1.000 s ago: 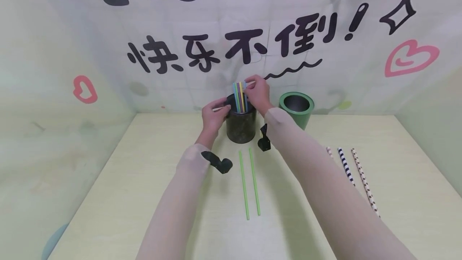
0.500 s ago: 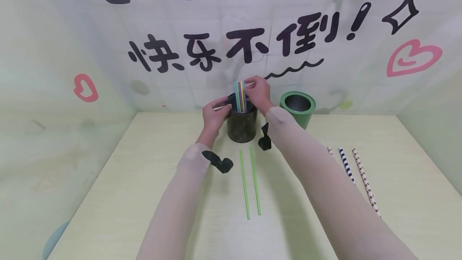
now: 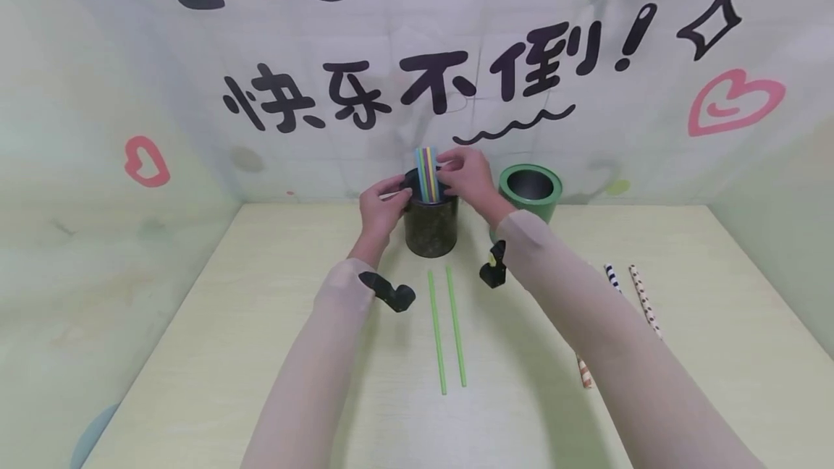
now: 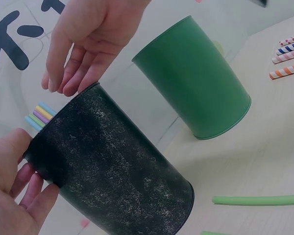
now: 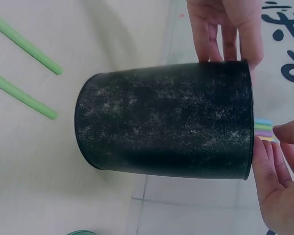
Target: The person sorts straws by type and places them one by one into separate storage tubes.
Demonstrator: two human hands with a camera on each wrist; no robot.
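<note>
Gripping the black can point(image 3: 431, 230), the left hand point(image 3: 381, 207) risks spilling its straws point(image 3: 426, 174) if the right hand point(image 3: 469, 178), thumb and fingers apart, bumps it.

Around the can point(image 3: 431, 230) on the table point(image 3: 260, 310), a bundle of straws point(image 3: 426, 176) stands inside, my left hand point(image 3: 382, 212) is at its left, my right hand point(image 3: 470, 179) at its right rim, a second can point(image 3: 537, 203) farther right, two loose straws point(image 3: 437, 331) before it, more straws point(image 3: 646, 302) front-right, and the wall point(image 3: 326, 165) behind.
</note>
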